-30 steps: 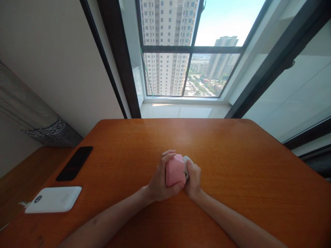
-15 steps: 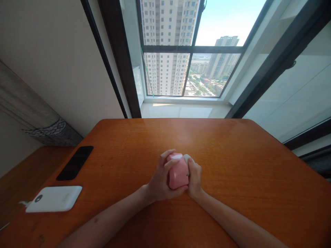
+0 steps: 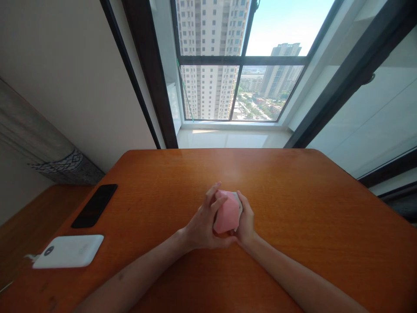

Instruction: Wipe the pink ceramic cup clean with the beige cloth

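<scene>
Between my two hands, above the middle of the wooden table (image 3: 293, 195), is a small pink block-shaped object (image 3: 228, 213) with a pale grey or white side facing right. Its exact kind does not show. My left hand (image 3: 208, 221) wraps it from the left, with fingers over the top and the thumb low along the near side. My right hand (image 3: 246, 221) grips the pale right side, its fingers mostly hidden behind the object. Both hands nearly meet below it.
At the table's left edge lies a black phone (image 3: 95, 206). Nearer to me is a white power bank (image 3: 69, 251) with a cable at its left end. A curtain (image 3: 61, 148) hangs at left, and a window (image 3: 241, 87) stands beyond the table.
The pink object has turned within my hands and moved slightly up and right. My left fingers have loosened and shifted over its top; my right hand has shifted its grip on the pale side.
</scene>
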Motion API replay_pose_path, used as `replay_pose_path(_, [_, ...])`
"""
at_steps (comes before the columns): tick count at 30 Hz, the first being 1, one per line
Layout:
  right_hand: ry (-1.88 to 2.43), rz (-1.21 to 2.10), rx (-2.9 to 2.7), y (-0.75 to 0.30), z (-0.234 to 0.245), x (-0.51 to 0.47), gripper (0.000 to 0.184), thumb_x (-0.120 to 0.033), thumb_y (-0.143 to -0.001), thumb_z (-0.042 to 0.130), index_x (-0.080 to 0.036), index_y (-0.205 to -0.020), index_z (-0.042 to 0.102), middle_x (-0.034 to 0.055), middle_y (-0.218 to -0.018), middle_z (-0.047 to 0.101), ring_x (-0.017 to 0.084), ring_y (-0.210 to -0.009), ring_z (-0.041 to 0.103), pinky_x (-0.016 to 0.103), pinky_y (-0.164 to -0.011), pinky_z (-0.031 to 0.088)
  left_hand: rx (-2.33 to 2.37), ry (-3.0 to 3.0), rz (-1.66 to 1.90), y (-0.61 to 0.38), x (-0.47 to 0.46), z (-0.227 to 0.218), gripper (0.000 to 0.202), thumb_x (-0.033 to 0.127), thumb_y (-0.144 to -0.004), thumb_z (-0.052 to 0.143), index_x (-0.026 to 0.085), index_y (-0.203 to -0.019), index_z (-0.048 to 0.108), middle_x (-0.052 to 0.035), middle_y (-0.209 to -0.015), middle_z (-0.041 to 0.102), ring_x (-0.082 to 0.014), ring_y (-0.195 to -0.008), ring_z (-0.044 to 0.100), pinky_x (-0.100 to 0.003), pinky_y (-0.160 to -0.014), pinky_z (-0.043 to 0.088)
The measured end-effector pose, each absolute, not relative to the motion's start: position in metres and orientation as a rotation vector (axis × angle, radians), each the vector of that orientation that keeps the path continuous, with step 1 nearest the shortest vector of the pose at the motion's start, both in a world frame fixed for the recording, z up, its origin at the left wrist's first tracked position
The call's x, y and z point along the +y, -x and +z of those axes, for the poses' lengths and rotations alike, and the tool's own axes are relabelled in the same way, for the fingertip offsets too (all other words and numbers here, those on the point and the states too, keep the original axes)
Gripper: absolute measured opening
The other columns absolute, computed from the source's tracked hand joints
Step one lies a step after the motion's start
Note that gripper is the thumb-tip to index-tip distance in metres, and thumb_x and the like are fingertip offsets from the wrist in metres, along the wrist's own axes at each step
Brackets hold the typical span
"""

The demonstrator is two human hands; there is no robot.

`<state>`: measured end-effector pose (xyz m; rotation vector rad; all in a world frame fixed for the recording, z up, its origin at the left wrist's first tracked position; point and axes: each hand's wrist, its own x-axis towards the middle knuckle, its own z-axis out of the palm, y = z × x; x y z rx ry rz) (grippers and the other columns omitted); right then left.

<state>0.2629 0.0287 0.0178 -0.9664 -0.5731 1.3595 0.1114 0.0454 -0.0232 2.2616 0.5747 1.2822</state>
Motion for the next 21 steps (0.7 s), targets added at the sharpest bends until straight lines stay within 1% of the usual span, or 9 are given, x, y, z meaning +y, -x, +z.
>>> replay_pose_path(2, [1.027, 1.309, -0.625, -0.265, 0.017, 0.026, 0.055, -0.073, -0.085, 0.073, -0.023, -0.068, 0.063, -0.0036, -0.059, 0.054, 0.013, -0.054, 0.042, 0.029, -0.053, 0.04, 0.573, -2.26, 1.326, -0.112, 0.045, -0.023, 0.12, 0.046, -0.076, 0.1, 0.04, -0.171, 0.027, -0.0199, -0.177, 0.024, -0.0485, -0.163, 0.036, -0.069, -0.128, 0.042])
replay_pose_path(5, [1.119, 1.052, -0.884, -0.27, 0.012, 0.018, 0.066, -0.08, -0.087, 0.071, -0.024, -0.058, 0.053, -0.005, -0.054, 0.045, 0.011, -0.052, 0.034, 0.028, -0.048, 0.031, 0.618, -1.912, 1.325, -0.116, 0.036, -0.024, 0.095, 0.055, -0.093, 0.084, 0.035, -0.168, 0.029, -0.0169, -0.159, 0.046, -0.0373, -0.145, 0.057, -0.059, -0.122, 0.052])
replay_pose_path(7, [1.13, 0.987, -0.993, -0.273, 0.01, 0.015, 0.068, -0.082, -0.09, 0.065, -0.024, -0.057, 0.05, -0.0049, -0.054, 0.043, 0.011, -0.052, 0.032, 0.029, -0.048, 0.029, 0.644, -1.758, 1.274, -0.118, 0.032, -0.025, 0.087, 0.057, -0.1, 0.076, 0.033, -0.168, 0.027, -0.0149, -0.151, 0.053, -0.0317, -0.134, 0.063, -0.053, -0.117, 0.056])
replay_pose_path(9, [1.129, 1.004, -0.982, -0.272, 0.012, 0.015, 0.066, -0.082, -0.092, 0.063, -0.025, -0.06, 0.051, -0.0043, -0.056, 0.044, 0.012, -0.053, 0.033, 0.029, -0.049, 0.032, 0.657, -1.858, 1.316, -0.119, 0.031, -0.024, 0.091, 0.052, -0.094, 0.084, 0.034, -0.167, 0.031, -0.0158, -0.159, 0.047, -0.0358, -0.145, 0.056, -0.057, -0.122, 0.052])
replay_pose_path(11, [1.12, 1.043, -0.932, -0.271, 0.015, 0.017, 0.064, -0.081, -0.093, 0.061, -0.025, -0.063, 0.052, -0.0035, -0.058, 0.046, 0.013, -0.055, 0.035, 0.03, -0.049, 0.035, 0.641, -2.041, 1.414, -0.119, 0.034, -0.022, 0.099, 0.045, -0.082, 0.096, 0.035, -0.162, 0.039, -0.0164, -0.169, 0.038, -0.0421, -0.159, 0.042, -0.063, -0.13, 0.043])
replay_pose_path(12, [1.12, 1.049, -0.914, -0.27, 0.016, 0.017, 0.064, -0.081, -0.094, 0.06, -0.025, -0.064, 0.052, -0.0033, -0.058, 0.047, 0.014, -0.055, 0.035, 0.03, -0.049, 0.036, 0.634, -2.062, 1.444, -0.119, 0.035, -0.021, 0.099, 0.045, -0.079, 0.097, 0.034, -0.161, 0.042, -0.0162, -0.169, 0.038, -0.0426, -0.16, 0.041, -0.063, -0.13, 0.042])
replay_pose_path(16, [1.137, 0.939, -1.007, -0.271, 0.012, 0.016, 0.07, -0.084, -0.093, 0.06, -0.025, -0.057, 0.047, -0.0047, -0.052, 0.04, 0.011, -0.051, 0.031, 0.03, -0.049, 0.028, 0.677, -1.767, 1.324, -0.119, 0.034, -0.018, 0.087, 0.056, -0.093, 0.083, 0.032, -0.164, 0.038, -0.0144, -0.152, 0.057, -0.0321, -0.134, 0.065, -0.05, -0.116, 0.056])
replay_pose_path(18, [1.131, 0.916, -1.045, -0.273, 0.01, 0.016, 0.07, -0.083, -0.093, 0.06, -0.025, -0.058, 0.046, -0.0051, -0.053, 0.04, 0.011, -0.051, 0.032, 0.03, -0.05, 0.028, 0.713, -1.785, 1.336, -0.12, 0.031, -0.017, 0.087, 0.054, -0.091, 0.087, 0.032, -0.162, 0.041, -0.0149, -0.157, 0.054, -0.0337, -0.14, 0.062, -0.052, -0.12, 0.054])
replay_pose_path(21, [1.127, 0.982, -0.973, -0.274, 0.007, 0.017, 0.063, -0.077, -0.099, 0.058, -0.024, -0.065, 0.05, -0.0044, -0.06, 0.044, 0.012, -0.055, 0.035, 0.029, -0.052, 0.033, 0.714, -1.939, 1.432, -0.122, 0.03, -0.016, 0.094, 0.047, -0.078, 0.099, 0.032, -0.157, 0.05, -0.0155, -0.169, 0.044, -0.0406, -0.158, 0.047, -0.058, -0.13, 0.045])
